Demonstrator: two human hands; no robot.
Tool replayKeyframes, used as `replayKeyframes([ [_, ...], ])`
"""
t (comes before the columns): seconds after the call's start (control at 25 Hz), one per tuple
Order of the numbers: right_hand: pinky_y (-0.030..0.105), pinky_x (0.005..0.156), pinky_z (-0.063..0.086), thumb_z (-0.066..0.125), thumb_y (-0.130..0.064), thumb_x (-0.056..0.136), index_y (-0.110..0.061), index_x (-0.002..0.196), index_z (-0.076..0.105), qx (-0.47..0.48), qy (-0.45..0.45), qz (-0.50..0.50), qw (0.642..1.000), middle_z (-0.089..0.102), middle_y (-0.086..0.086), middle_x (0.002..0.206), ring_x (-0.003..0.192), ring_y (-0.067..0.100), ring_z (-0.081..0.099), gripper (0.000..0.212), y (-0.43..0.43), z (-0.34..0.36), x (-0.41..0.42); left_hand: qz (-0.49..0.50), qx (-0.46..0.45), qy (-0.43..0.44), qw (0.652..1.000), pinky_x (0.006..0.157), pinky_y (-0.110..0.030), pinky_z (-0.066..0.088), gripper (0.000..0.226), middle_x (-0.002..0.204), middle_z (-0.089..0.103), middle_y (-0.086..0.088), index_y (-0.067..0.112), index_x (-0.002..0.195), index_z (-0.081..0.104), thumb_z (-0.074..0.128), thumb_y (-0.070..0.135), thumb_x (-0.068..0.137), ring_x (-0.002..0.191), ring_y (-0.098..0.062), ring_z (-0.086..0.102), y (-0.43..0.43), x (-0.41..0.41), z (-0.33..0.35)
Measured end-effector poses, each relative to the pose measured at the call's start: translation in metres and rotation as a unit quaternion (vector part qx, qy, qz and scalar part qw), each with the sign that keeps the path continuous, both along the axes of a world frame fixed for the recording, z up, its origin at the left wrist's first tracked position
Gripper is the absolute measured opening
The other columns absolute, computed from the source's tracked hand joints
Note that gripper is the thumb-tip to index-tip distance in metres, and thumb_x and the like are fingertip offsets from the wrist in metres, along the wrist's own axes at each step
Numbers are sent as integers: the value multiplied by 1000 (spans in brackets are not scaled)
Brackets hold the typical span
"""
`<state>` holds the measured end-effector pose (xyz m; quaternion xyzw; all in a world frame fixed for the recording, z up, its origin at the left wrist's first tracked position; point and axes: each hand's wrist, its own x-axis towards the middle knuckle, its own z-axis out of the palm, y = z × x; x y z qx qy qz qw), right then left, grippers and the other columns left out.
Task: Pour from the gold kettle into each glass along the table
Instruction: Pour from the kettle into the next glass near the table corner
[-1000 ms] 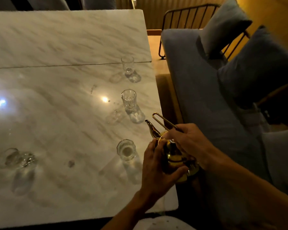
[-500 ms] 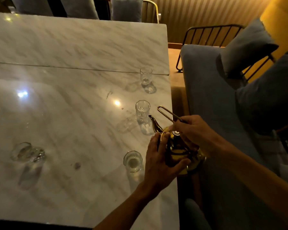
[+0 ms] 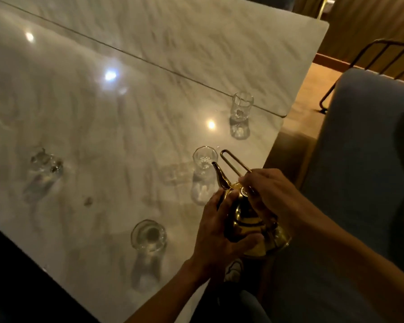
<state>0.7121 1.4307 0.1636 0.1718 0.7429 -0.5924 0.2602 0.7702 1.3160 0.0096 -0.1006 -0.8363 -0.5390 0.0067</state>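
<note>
The gold kettle [image 3: 247, 220] is held above the table's right edge, tilted with its spout at the rim of the middle glass [image 3: 204, 159]. My left hand [image 3: 217, 231] cups the kettle's body from the left. My right hand [image 3: 273, 194] grips the wire handle on top near the lid. A near glass [image 3: 148, 235] stands closer to me with a little liquid in it. A far glass [image 3: 241, 106] stands further along the same edge. A fourth glass [image 3: 46, 163] sits at the left, blurred. Whether liquid is flowing from the spout cannot be seen.
The marble table [image 3: 103, 124] has a glass top with a seam running diagonally across it. A grey sofa [image 3: 359, 159] lies close along the right edge, with a metal-frame chair [image 3: 371, 57] beyond it. The room is dim with lamp reflections on the table.
The kettle has moved forward from beside the near glass, and its spout has come to the middle glass's rim. Both hands kept their hold. The camera swung left and tilted.
</note>
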Motion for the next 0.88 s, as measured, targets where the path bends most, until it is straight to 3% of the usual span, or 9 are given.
replayKeyframes([
  [0.2,22,38,23,51,-16,93,-11,62,56,22,16,83,996,38,-5,40,37,10,30,32,32,-3,-30,65,16,-49,997,108,-46,46,88,158,29,2,62,143,16,61,81,70,143,-17,35,44,-12,5],
  [0.28,23,38,23,51,-15,92,-10,62,57,29,29,126,991,37,-2,44,37,11,30,32,40,-1,-41,97,38,-55,993,107,-46,46,88,155,35,0,59,142,19,61,81,68,141,-18,38,58,-16,10],
  [0.48,23,40,25,51,-12,93,-4,69,60,60,27,185,980,39,5,50,42,15,32,26,38,7,-65,147,72,-65,984,107,-43,47,83,149,43,7,73,133,16,61,84,64,137,-15,43,75,-26,14],
  [0.6,19,35,26,52,-13,92,-3,73,59,95,-1,204,974,39,5,51,40,13,32,22,26,10,-81,161,88,-65,981,105,-43,49,78,139,40,29,73,130,19,60,84,65,133,-9,46,74,-33,15],
  [0.68,18,34,26,54,-14,91,-3,75,58,125,-24,211,969,40,5,52,40,13,33,20,15,11,-90,169,114,-79,976,103,-40,51,75,133,42,35,68,131,26,62,82,66,128,-3,48,73,-36,17],
  [0.88,13,29,29,55,-17,92,-4,78,58,183,-63,230,954,44,4,55,26,7,36,19,-11,13,-111,180,159,-117,964,106,-44,48,87,140,54,12,38,142,40,65,79,68,131,-8,50,72,-45,14],
])
